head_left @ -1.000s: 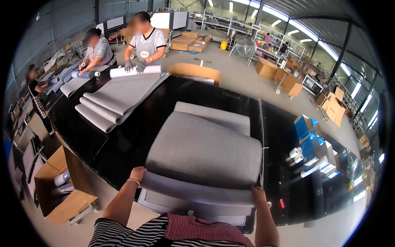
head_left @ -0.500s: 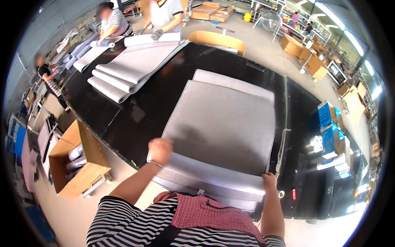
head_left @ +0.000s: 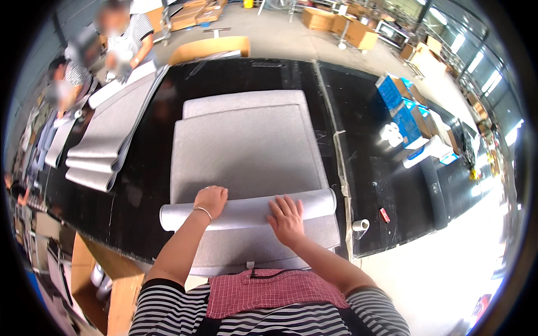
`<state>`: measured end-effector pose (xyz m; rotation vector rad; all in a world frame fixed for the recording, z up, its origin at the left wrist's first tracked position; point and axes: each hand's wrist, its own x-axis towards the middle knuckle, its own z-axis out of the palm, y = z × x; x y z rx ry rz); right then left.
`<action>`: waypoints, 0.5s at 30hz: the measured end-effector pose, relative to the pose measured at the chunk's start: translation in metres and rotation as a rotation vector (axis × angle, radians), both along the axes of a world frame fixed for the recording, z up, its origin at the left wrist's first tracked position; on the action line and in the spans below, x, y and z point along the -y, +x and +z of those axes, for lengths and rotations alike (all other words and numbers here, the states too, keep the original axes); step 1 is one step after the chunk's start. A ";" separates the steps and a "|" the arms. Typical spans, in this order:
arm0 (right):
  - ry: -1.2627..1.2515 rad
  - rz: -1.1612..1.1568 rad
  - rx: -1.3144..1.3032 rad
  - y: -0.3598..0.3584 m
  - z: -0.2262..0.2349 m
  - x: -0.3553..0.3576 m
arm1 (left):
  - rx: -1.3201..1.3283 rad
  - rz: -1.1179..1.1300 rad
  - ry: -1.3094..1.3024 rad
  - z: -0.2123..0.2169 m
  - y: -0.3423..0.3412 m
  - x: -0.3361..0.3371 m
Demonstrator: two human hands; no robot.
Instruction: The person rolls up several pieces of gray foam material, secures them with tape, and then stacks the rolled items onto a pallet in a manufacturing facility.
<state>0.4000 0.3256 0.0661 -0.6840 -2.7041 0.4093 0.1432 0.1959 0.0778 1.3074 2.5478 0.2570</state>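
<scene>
A grey mat (head_left: pixel 246 151) lies across the black table in front of me, its near end wound into a pale roll (head_left: pixel 246 214). My left hand (head_left: pixel 210 203) rests on the left half of this roll, fingers bent together over its top. Farther right, my right hand (head_left: pixel 287 220) presses on the roll with its fingers spread. Another grey mat (head_left: pixel 246 99) shows beyond the far edge, and more grey matting (head_left: pixel 241 246) lies between the roll and my body.
Folded grey mats (head_left: pixel 106 145) lie on the black table (head_left: pixel 143 179) at left, near co-workers. At right are blue boxes (head_left: pixel 412 120), white rolls (head_left: pixel 390 134), a small tape roll (head_left: pixel 361 225) and a red object (head_left: pixel 384 215). A cardboard box (head_left: pixel 126 297) stands lower left.
Both hands have moved from the roll's ends inward onto its top. The roll lies farther from me on the mat, and the view has turned to the right.
</scene>
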 end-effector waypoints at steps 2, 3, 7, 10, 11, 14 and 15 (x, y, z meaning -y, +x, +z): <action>0.071 -0.050 -0.062 -0.034 0.006 -0.021 | -0.060 -0.032 0.030 0.007 -0.006 -0.020; 0.023 -0.043 0.034 -0.046 0.010 -0.035 | -0.092 -0.074 0.095 0.014 0.003 -0.024; -0.127 -0.025 0.303 -0.092 0.028 -0.074 | -0.569 -0.154 0.451 0.009 0.043 -0.028; -0.134 -0.025 0.047 -0.094 0.016 -0.090 | -0.244 -0.077 0.056 0.019 0.023 -0.054; -0.110 -0.009 -0.117 -0.100 0.014 -0.100 | -0.185 -0.075 -0.004 0.021 0.017 -0.058; 0.107 -0.396 -0.305 -0.056 -0.005 -0.144 | -0.060 -0.087 -0.145 0.033 0.003 -0.063; 0.129 -0.528 -0.169 -0.036 0.010 -0.150 | -0.037 -0.090 -0.170 0.034 0.001 -0.057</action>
